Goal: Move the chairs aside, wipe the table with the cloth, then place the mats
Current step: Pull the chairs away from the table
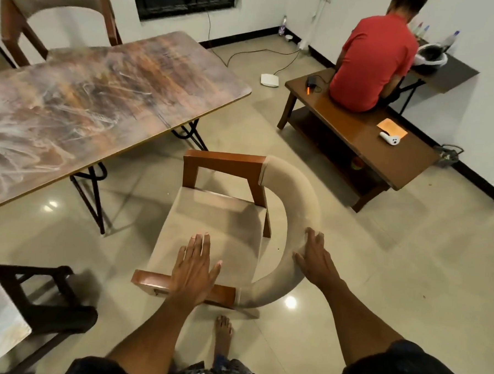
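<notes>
Head view: beige armchair (210,216) on the tiled floor, beside the patterned table (96,93), clear of its edge. Left hand (194,272), fingers straight, flat over the near wooden armrest (149,279). Right hand (313,259), fingers loosely spread, rests on the curved padded backrest (299,198). Second chair (54,13) at the table's far side.

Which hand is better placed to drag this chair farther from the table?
Right hand, probably: its fingers touch the chair's padded backrest. The left hand lies flat over the armrest.
</notes>
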The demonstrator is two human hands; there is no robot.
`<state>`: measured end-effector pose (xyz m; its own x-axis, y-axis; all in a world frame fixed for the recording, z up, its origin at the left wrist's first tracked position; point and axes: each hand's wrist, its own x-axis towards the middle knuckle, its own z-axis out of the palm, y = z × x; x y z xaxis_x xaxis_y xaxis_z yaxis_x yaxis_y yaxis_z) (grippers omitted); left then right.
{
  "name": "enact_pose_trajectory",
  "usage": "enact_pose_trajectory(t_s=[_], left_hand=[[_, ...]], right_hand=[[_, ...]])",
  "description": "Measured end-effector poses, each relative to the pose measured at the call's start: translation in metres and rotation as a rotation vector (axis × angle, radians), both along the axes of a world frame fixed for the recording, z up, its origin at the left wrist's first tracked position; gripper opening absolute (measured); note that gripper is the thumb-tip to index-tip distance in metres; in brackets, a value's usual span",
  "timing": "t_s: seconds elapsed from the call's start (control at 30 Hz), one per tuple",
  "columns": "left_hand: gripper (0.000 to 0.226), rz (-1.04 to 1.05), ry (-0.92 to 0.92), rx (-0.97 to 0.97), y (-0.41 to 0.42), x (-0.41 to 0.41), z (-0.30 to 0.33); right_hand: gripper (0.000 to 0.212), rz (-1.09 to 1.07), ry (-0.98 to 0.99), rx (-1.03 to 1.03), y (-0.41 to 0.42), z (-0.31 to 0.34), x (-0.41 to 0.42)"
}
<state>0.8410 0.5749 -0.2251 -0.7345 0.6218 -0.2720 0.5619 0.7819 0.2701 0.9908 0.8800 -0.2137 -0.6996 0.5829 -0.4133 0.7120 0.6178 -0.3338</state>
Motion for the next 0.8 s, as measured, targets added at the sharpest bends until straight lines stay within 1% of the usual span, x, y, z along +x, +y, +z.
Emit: enact_pose_trajectory(t_s=[0.07, 0.17, 0.3, 0.47, 0.6, 0.8], left_hand=[[0.112, 0.021, -0.013, -0.02, -0.001, 0.005, -0.002], [0.1, 0.021, -0.021, -0.079, -0.004, 0.011, -0.006], [0.097, 0.058, -0.035, -0.085, -0.007, 0.01, -0.01], [0.104, 0.053, -0.047, -0.129, -0.01, 0.007, -0.008], [0.122, 0.045, -0.058, -0.148, -0.015, 0.006, -0.01], [0.126, -0.026, -0.116, -0.135, 0.002, 0.004, -0.008]], right_hand=[[0.084, -0.019, -0.006, 0.034, -0.003, -0.002, -0.007], [0.089, -0.074, 0.018, 0.05, -0.004, -0.003, -0.017], [0.092, -0.116, 0.009, 0.067, 0.001, -0.001, -0.029], [0.092, -0.197, 0.038, 0.093, -0.009, -0.002, -0.039], [0.094, -0.266, 0.01, 0.115, -0.017, 0.001, -0.047], [0.091, -0.345, 0.035, 0.115, -0.026, 0.009, -0.051]])
